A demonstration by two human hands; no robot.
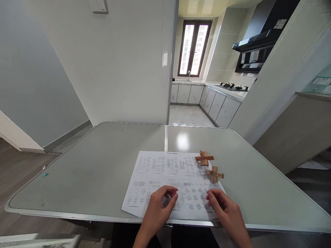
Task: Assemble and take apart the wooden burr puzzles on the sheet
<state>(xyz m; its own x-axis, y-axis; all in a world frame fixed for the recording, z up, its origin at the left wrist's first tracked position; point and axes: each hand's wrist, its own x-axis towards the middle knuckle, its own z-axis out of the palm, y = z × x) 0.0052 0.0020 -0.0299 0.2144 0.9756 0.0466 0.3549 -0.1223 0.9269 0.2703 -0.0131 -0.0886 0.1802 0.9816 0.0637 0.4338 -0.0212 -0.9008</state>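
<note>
A printed instruction sheet (160, 177) with rows of small diagrams lies on the table, near its front edge. Over the sheet's lower middle is my left hand (163, 202), fingers loosely curved, a small gap between thumb and forefinger, nothing visible in it. My right hand (224, 206) is at the sheet's lower right corner, also loosely curled and holding nothing I can see. Two wooden interlocking puzzles, cross-shaped, rest by the sheet's right edge: the farther puzzle (204, 158) and the nearer puzzle (215, 174), which has dark marks. Neither hand touches them.
The pale table (85, 175) has a metal rim and a seam across its middle. A small teal piece (45, 174) lies near its left edge. Behind stands a white wall (124, 69), and a kitchen counter (224, 100) shows through the doorway.
</note>
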